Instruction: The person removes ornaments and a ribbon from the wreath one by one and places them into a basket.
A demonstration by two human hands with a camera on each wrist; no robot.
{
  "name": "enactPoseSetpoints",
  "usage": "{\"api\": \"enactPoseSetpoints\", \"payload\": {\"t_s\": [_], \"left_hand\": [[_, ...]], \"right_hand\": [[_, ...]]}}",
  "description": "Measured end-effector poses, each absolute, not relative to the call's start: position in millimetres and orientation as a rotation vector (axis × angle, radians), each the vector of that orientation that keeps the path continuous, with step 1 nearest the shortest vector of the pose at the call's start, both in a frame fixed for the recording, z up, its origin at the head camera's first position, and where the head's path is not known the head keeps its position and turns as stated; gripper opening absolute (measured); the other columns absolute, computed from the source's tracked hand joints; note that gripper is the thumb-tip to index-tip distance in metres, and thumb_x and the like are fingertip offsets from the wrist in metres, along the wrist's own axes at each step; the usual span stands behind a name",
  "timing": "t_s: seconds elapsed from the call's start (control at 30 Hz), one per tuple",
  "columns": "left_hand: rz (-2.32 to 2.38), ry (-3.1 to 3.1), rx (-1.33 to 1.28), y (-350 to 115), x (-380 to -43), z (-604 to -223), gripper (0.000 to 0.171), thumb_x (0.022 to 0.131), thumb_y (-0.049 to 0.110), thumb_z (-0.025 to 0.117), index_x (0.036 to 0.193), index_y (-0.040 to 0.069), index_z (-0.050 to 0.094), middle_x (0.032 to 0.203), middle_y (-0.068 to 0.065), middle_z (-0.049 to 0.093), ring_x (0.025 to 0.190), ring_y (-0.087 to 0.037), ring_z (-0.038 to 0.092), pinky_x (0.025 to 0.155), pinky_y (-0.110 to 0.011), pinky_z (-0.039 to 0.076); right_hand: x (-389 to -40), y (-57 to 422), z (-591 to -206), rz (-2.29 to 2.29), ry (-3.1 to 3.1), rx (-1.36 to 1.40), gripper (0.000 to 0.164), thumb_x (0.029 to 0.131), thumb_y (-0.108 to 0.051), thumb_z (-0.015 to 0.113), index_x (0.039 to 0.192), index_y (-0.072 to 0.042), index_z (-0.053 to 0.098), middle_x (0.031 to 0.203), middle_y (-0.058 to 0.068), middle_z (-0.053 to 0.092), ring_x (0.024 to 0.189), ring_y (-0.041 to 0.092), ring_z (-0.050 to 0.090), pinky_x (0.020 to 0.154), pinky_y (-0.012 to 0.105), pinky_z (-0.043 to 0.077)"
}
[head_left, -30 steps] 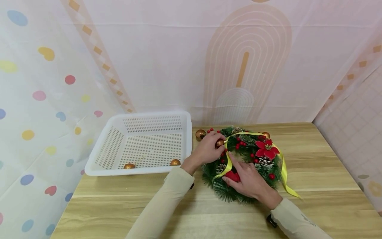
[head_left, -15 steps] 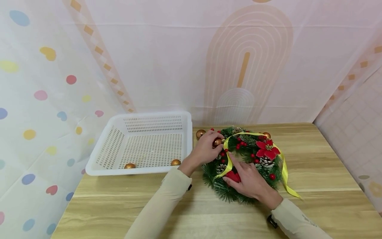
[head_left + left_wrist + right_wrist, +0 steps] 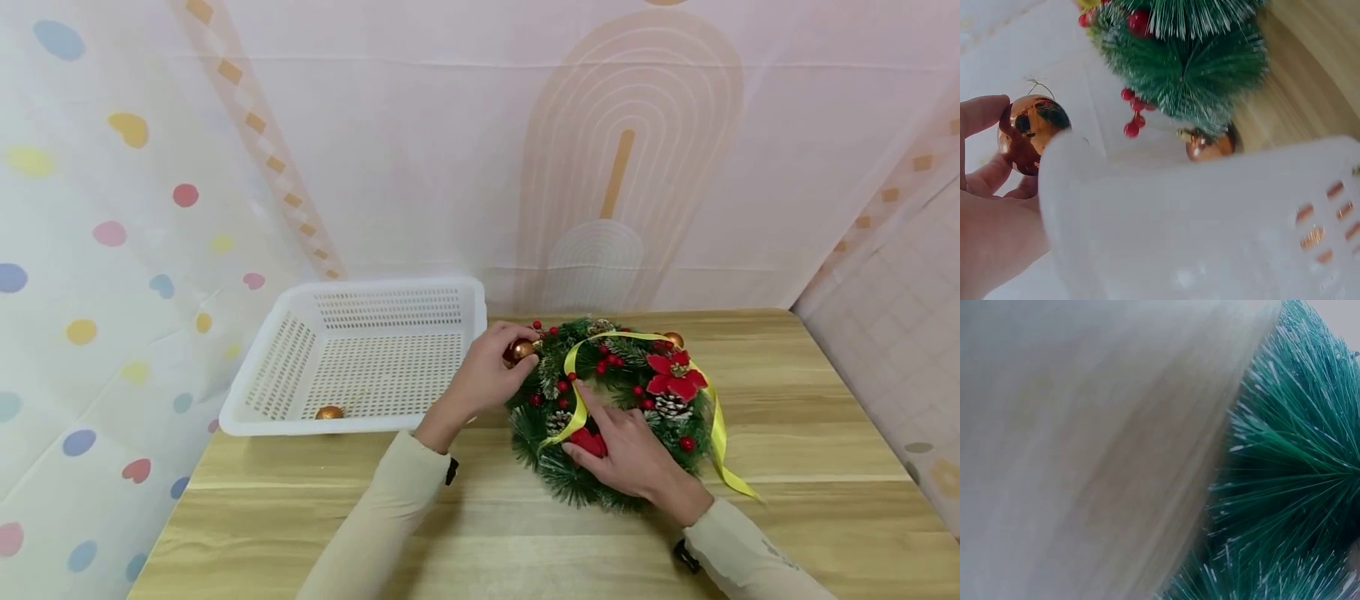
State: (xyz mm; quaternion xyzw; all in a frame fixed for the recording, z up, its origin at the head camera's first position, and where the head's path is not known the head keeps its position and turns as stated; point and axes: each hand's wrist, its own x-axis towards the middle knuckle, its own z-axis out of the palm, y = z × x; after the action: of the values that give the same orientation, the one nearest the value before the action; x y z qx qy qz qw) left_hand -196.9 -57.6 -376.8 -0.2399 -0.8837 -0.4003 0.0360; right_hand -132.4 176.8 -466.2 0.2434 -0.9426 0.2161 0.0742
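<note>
At the wreath's left edge, my left hand [image 3: 480, 371] holds a shiny copper bauble [image 3: 522, 350] between thumb and fingers. The left wrist view shows this bauble [image 3: 1032, 137] with a thin hanging loop on top. My right hand [image 3: 626, 454] rests on the lower part of the green wreath [image 3: 558, 479]. Its straight index finger touches the yellow ribbon [image 3: 576, 408], and its thumb lies by a red flower [image 3: 587, 442], partly covered. The ribbon curves over the wreath, one end trailing on the table. Mostly green needles [image 3: 1297, 456] fill the right wrist view's right side.
A white perforated basket [image 3: 240, 400] stands left of the wreath, with a copper bauble [image 3: 330, 412] inside. Another bauble [image 3: 675, 340] sits at the wreath's back right. The wooden table [image 3: 810, 400] meets a patterned cloth [image 3: 420, 167] behind.
My left hand has moved left with the bauble, away from the ribbon. It now covers the spot of the bauble behind it, and a second basket bauble is hidden. My right hand stays put.
</note>
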Motion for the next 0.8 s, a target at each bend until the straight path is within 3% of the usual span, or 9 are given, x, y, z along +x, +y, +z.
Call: {"api": "enactPoseSetpoints", "payload": {"t_s": [0.3, 0.63, 0.8], "left_hand": [[-1.248, -2.663, -0.653, -89, -191, -371, 0.026, 0.094, 0.012, 0.066, 0.119, 0.005, 0.066, 0.121, -0.015, 0.059, 0.098, -0.024, 0.059, 0.076, -0.035, 0.053], [-1.22, -2.646, -0.562, -117, -189, -370, 0.026, 0.093, 0.011, 0.067, 0.118, 0.004, 0.066, 0.123, -0.017, 0.06, 0.103, -0.028, 0.061, 0.082, -0.041, 0.056], [-1.224, -2.646, -0.519, -131, -188, -372, 0.024, 0.094, 0.012, 0.066, 0.117, 0.005, 0.066, 0.119, -0.015, 0.06, 0.097, -0.026, 0.06, 0.079, -0.038, 0.054]], "right_hand": [[-132, 177, -466, 0.656, -2.842, 0.729, 0.089, 0.093, -0.053, 0.062, 0.159, -0.011, 0.02, 0.122, 0.019, 0.067, 0.11, 0.033, 0.065, 0.093, 0.06, 0.044], [-132, 177, -466, 0.651, -2.828, 0.731, 0.088, 0.093, -0.052, 0.062, 0.158, -0.01, 0.021, 0.127, 0.022, 0.064, 0.112, 0.034, 0.064, 0.092, 0.06, 0.044], [-132, 176, -467, 0.648, -2.816, 0.743, 0.088, 0.093, -0.051, 0.063, 0.158, -0.01, 0.022, 0.125, 0.022, 0.065, 0.11, 0.035, 0.065, 0.092, 0.06, 0.044]]}}
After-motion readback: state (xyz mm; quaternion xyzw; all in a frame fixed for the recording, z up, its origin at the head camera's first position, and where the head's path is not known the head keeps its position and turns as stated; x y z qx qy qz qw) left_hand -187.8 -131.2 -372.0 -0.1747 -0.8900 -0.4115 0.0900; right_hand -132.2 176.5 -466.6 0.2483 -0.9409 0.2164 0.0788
